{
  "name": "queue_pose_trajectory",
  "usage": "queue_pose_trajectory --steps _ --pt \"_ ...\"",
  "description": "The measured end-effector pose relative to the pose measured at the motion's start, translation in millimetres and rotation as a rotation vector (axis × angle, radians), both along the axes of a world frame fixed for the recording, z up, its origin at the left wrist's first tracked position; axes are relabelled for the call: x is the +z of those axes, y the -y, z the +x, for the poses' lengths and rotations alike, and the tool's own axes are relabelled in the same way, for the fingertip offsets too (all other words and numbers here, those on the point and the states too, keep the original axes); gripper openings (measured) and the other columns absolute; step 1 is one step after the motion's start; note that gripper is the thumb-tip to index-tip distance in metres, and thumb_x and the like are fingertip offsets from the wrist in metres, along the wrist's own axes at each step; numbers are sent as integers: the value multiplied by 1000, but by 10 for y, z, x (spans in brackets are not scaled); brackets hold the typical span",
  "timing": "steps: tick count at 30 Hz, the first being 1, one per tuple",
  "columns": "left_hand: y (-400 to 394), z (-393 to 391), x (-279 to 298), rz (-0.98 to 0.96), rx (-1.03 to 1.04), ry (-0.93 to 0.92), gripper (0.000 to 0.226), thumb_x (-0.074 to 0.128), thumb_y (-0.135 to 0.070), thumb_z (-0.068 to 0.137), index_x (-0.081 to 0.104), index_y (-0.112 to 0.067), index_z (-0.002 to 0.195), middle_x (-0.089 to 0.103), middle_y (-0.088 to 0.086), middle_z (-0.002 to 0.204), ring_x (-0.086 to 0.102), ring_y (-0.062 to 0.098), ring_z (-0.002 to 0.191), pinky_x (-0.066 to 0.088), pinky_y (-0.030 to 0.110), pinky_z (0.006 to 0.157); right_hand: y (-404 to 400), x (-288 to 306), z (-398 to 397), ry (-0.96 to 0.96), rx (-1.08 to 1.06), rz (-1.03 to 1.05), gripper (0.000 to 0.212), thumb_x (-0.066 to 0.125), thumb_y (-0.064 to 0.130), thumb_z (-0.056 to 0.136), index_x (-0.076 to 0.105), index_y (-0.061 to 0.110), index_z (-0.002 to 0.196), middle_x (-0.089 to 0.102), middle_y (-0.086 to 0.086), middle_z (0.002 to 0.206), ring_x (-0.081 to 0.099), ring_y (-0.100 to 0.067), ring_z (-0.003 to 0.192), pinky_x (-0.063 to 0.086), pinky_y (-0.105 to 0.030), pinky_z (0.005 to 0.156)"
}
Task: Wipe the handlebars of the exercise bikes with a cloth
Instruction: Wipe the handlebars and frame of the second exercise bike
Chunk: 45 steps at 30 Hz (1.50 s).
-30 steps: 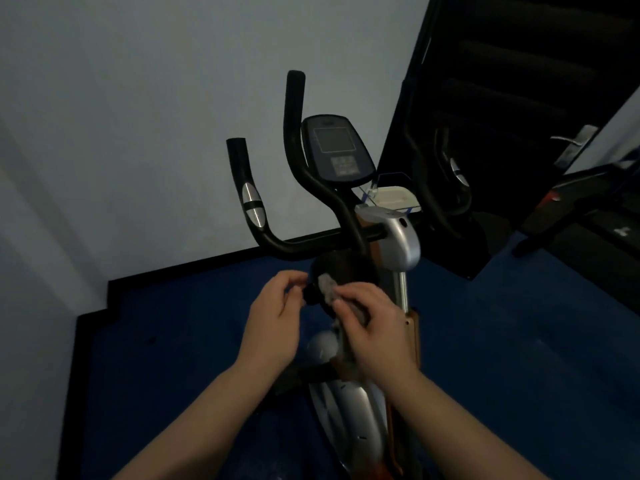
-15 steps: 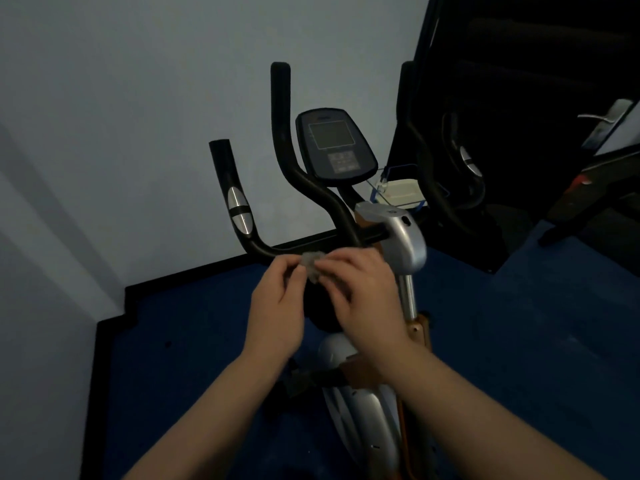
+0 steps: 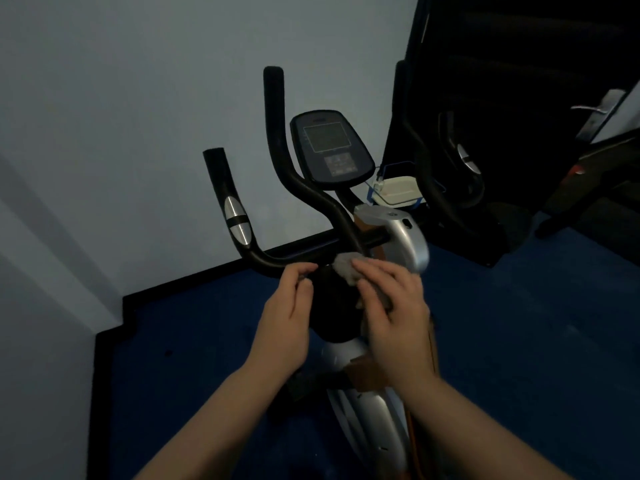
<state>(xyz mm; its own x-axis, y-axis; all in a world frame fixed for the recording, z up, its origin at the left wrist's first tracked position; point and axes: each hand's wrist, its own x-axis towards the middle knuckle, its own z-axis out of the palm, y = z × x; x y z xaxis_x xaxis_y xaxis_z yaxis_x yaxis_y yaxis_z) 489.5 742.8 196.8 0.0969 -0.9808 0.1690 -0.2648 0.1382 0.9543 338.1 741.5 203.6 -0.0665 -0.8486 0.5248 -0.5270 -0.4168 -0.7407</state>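
An exercise bike stands in front of me with black handlebars (image 3: pixel 277 259), a silver grip sensor on the left bar and a dark console (image 3: pixel 330 147) above. A small grey cloth (image 3: pixel 346 266) lies under the fingers of my right hand (image 3: pixel 391 306), just below the crossbar near the bike's centre post. My left hand (image 3: pixel 287 320) is beside it, fingertips curled at the crossbar's lower edge and pinching at a bit of the cloth. The right-side bars stand dark against the black background.
A pale wall rises behind the bike and a blue floor with black skirting lies below. A white container (image 3: pixel 398 190) sits behind the console. Dark gym equipment (image 3: pixel 588 174) fills the right side. The silver stem cover (image 3: pixel 405 237) sits right of my hands.
Both hands rose from below the crossbar up to it, carrying the cloth. The view shifted slightly, so the bike sits a little lower and more left in frame.
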Motion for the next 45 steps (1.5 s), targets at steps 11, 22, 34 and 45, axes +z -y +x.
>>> queue_pose_trajectory --steps 11,22,34,45 --pt "28 47 -51 21 -76 -7 21 33 -33 101 51 -41 109 61 -13 86 56 0 72 47 29 67 -439 -263 462 732 -317 334 27 63 26 89 65 35 114 70 22 102 62 2 105 51 -18 90" --pt "27 116 -23 55 -168 -29 20 34 -33 101 49 -36 114 59 -15 93 55 -8 79 41 11 67 -759 -262 638 664 -324 477 10 68 28 85 73 28 77 72 5 72 67 -14 72 52 -16 65" --pt "-51 47 -47 9 -35 -150 22 34 -26 102 50 -21 116 62 -10 103 58 -7 90 43 5 74 -224 86 580 -205 -98 132 28 55 22 94 64 17 120 54 3 108 52 -9 100 48 -23 85" --pt "59 -77 93 61 56 -97 13 44 -40 94 56 -40 100 64 -14 95 59 -3 87 42 20 73 -152 180 130 -444 178 60 32 62 13 88 66 18 119 56 5 102 50 -9 95 46 -20 82"
